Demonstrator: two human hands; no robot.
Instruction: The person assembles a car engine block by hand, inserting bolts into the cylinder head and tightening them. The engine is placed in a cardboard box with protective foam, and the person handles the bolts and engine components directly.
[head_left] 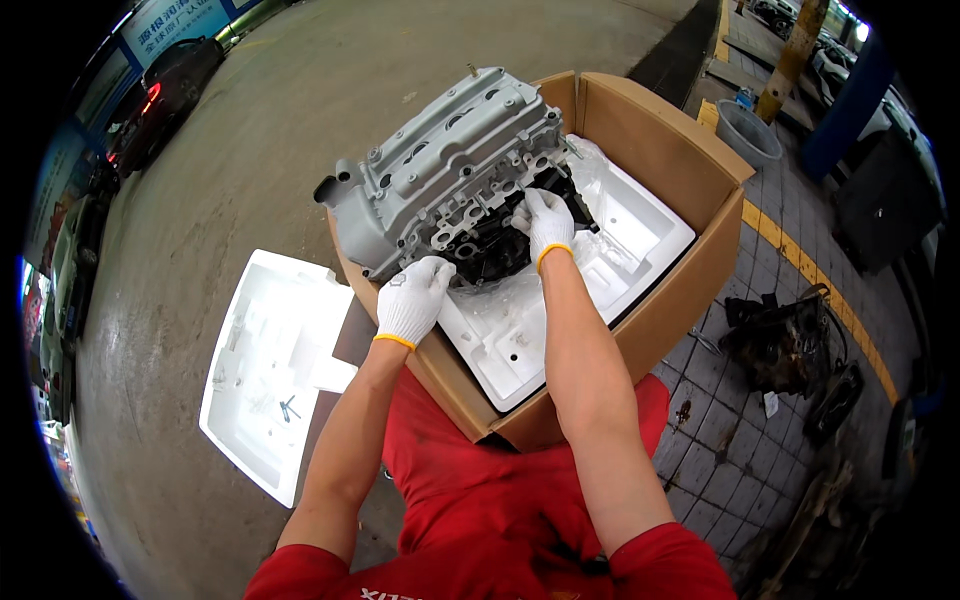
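A car engine (440, 165) with a grey ribbed cover rests tilted in the open cardboard box (660, 120), on white foam packing (655, 205). Along its near side, dark machinery (490, 245) shows below a row of round ports. My left hand (415, 292), in a white knit glove, is closed at the engine's lower left corner; its fingertips are partly hidden. Further right, my gloved right hand (545, 222) pinches at the dark side of the engine, and what lies between its fingers cannot be made out. Clear plastic wrap (490, 305) lies beneath the engine.
A white foam lid (265, 360) lies left of the box, with small dark pieces (288, 408) in it. To the right, a greasy old engine part (780, 340) sits on tiles. A grey bucket (748, 135) and a blue post (850, 110) stand beyond. Cars (165, 95) are parked far left.
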